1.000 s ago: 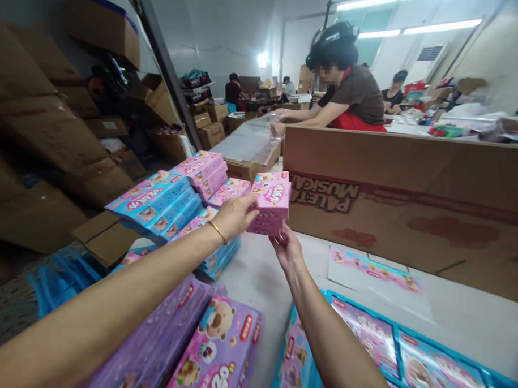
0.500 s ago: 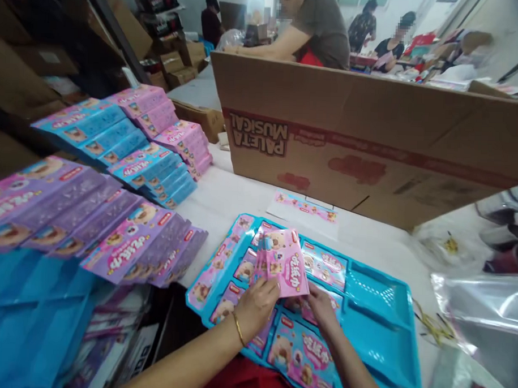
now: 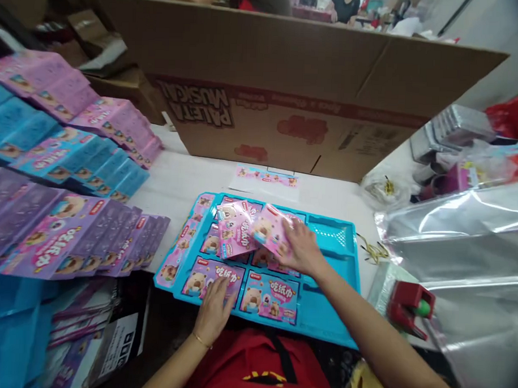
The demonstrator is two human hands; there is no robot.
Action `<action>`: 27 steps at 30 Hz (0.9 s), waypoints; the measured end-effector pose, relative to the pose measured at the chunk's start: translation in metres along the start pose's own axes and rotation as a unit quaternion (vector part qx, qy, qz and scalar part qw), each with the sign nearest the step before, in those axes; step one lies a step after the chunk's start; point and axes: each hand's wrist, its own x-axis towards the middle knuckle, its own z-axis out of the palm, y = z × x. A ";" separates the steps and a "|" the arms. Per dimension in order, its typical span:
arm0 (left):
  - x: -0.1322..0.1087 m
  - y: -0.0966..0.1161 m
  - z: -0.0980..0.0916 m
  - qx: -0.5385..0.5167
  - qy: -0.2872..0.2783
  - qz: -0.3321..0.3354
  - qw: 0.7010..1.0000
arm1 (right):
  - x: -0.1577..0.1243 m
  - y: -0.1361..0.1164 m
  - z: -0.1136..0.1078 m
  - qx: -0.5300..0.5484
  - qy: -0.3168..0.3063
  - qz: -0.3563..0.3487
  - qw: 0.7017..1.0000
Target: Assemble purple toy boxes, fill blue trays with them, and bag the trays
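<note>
A blue compartment tray (image 3: 333, 268) lies on the table before me, with printed bear-picture packs in its left and middle compartments. My right hand (image 3: 303, 247) grips a pink box (image 3: 270, 227), slightly blurred, above the upper middle of the tray. Beside it a small pile of pink boxes (image 3: 235, 230) rests askew on top of the filled compartments. My left hand (image 3: 215, 307) lies with fingers stretched over a purple pack (image 3: 205, 274) in the front left compartment. Right of that is a blue-edged pack (image 3: 270, 299). A long printed strip (image 3: 187, 239) fills the tray's left slot.
Stacks of purple boxes (image 3: 74, 233), blue boxes (image 3: 69, 153) and pink boxes (image 3: 112, 118) stand at left. Behind the tray is a large cardboard carton (image 3: 296, 105). A red tape dispenser (image 3: 410, 307), twist ties (image 3: 373, 252) and clear plastic bags (image 3: 462, 224) lie at right.
My view has tilted down and turned right. Both hands were at the pink boxes; now my left hand lies on the purple pack, and my right holds one pink box apart from the pile.
</note>
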 end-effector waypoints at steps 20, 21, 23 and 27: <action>0.053 0.001 0.038 0.200 -0.088 -0.166 0.962 | -0.179 0.103 0.115 -0.025 -0.028 -0.101 0.994; 0.054 0.003 0.037 0.200 -0.087 -0.168 0.961 | -0.169 0.092 0.114 -0.010 0.001 -0.087 0.996; 0.056 0.007 0.034 0.198 -0.095 -0.179 0.959 | -0.126 0.060 0.105 0.033 0.064 -0.054 0.996; 0.053 0.012 0.028 0.157 -0.124 -0.214 0.956 | 0.014 -0.045 0.076 0.121 0.084 0.022 0.989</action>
